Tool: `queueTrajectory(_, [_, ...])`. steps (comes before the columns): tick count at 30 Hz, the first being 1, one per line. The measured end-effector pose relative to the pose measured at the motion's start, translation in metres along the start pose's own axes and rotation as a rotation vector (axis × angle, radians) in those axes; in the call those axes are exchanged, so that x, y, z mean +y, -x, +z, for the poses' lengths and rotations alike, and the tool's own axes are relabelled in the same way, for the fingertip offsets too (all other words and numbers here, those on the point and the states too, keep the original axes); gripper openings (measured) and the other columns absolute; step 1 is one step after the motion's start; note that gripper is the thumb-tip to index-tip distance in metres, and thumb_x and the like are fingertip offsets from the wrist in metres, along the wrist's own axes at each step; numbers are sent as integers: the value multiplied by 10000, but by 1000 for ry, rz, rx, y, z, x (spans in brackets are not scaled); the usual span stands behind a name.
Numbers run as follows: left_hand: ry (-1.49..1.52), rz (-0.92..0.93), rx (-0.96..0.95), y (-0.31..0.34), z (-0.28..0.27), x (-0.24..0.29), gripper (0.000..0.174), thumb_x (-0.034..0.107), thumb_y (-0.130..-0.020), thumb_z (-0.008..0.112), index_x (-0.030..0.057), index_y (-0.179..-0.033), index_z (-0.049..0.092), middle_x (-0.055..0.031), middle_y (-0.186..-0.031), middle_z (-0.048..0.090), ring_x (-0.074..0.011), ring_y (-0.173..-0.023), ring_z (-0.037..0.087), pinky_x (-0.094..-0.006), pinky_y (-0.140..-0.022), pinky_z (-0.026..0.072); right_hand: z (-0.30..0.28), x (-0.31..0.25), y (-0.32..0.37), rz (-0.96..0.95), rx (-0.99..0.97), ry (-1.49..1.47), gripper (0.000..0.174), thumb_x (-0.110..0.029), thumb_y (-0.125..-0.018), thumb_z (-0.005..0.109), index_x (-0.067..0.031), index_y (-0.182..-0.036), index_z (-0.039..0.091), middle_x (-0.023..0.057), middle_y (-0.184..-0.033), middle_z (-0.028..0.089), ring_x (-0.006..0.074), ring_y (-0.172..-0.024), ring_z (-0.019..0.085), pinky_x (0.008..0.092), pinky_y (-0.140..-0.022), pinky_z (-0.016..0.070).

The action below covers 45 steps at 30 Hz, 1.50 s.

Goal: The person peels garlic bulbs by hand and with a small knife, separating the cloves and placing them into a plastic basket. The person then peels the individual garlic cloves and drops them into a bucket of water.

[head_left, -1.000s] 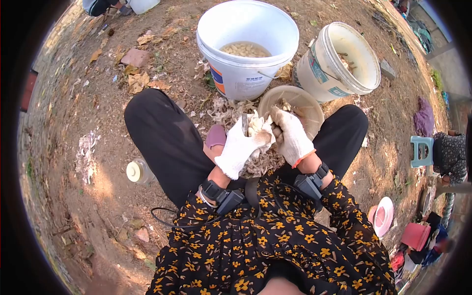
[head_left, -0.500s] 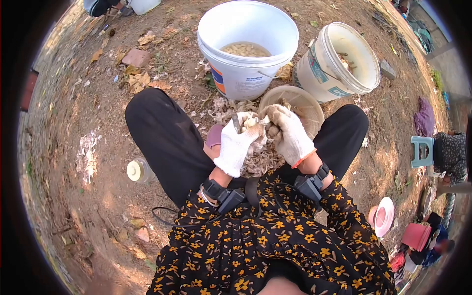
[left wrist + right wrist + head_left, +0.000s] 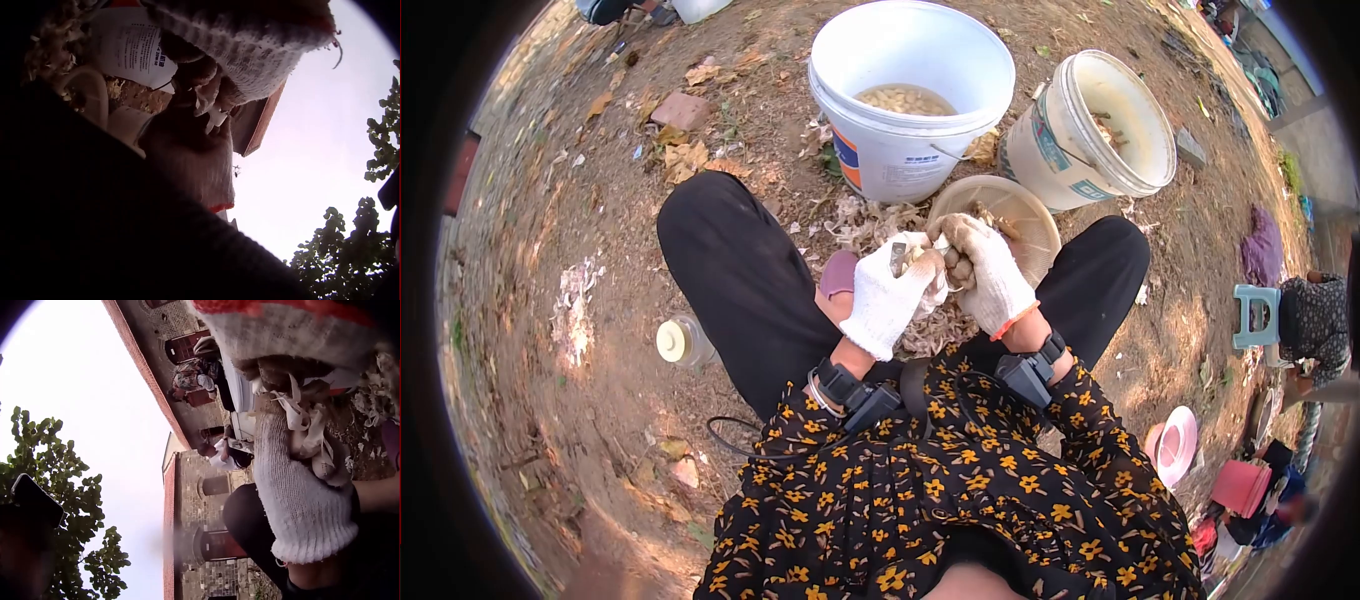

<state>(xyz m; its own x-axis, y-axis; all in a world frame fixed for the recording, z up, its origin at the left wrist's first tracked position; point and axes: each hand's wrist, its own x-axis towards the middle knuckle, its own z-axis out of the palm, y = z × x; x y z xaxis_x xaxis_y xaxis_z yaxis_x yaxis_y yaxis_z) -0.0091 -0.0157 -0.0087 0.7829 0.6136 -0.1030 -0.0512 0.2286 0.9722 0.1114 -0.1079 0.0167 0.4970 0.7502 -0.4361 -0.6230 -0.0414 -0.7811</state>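
Both hands wear white knit gloves and meet above the lap. The left hand [image 3: 885, 305] holds pale garlic cloves and a short metal blade [image 3: 898, 259] that sticks up between its fingers. In the right wrist view, cloves with loose papery skins [image 3: 312, 440] show at the left glove [image 3: 300, 500]. The right hand [image 3: 997, 280], its fingertips soiled brown, grips unpeeled garlic bulbs [image 3: 960, 270] against the left fingertips. Fingers largely hide the contact point; the left wrist view is dark there. A beige bowl [image 3: 1040, 240] behind the right hand contains more garlic.
A white bucket [image 3: 890, 160] with cloves in liquid and a dirtier bucket [image 3: 1040, 155] stand beyond the knees. Peeled skins [image 3: 870, 222] litter the ground. A lidded jar [image 3: 685, 341] stands at left; a blue stool [image 3: 1255, 315] and pink basin [image 3: 1177, 445] are at right.
The left fingers and thumb have closed further over the cloves, so fewer show. The blade has tilted more upright since half a second ago. The right hand keeps its bulbs.
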Motion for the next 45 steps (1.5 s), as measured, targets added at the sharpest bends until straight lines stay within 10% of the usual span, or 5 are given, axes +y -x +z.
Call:
queueTrajectory(14, [173,-48,131,-6,-9,-21,157,55,-909,653,-37,-1026,704,-21,-780,689,-51,-636,598,-218,-538,462,14,11,-12,-417,141,402,216,-118,-933,664,16,-1103,656,16,-923,682,74,-858,610,224,-753,512])
queueTrajectory(17, [161,-31,132,-5,-8,-17,160,59,-911,659,-43,-1027,700,-30,-786,692,-58,-623,604,-214,-524,461,11,5,-11,-259,100,350,245,-118,-927,669,11,-1136,656,20,-966,679,69,-881,613,222,-758,511])
queueTrajectory(26, [179,-38,57,-4,-14,-11,189,67,-933,602,-30,-1078,675,-34,-781,675,-73,-607,610,-211,-527,477,13,-2,2,-469,-65,629,250,-159,-960,618,7,-1142,663,-3,-905,669,38,-789,569,196,-673,472])
queueTrajectory(37, [661,-135,-282,-3,-23,-17,221,152,-977,570,-27,-1093,629,-141,-944,699,-222,-841,708,-325,-715,610,5,-4,2,-28,-66,-50,219,-246,-1009,530,-47,-1006,620,-50,-688,515,15,-483,396,172,-425,303])
queueTrajectory(45, [138,-130,-96,-7,-24,-8,272,78,-912,627,-16,-1167,621,-85,-949,707,-122,-807,686,-243,-682,559,-6,-12,-1,-183,109,313,204,-207,-980,562,-43,-948,680,-10,-775,654,51,-551,510,204,-497,382])
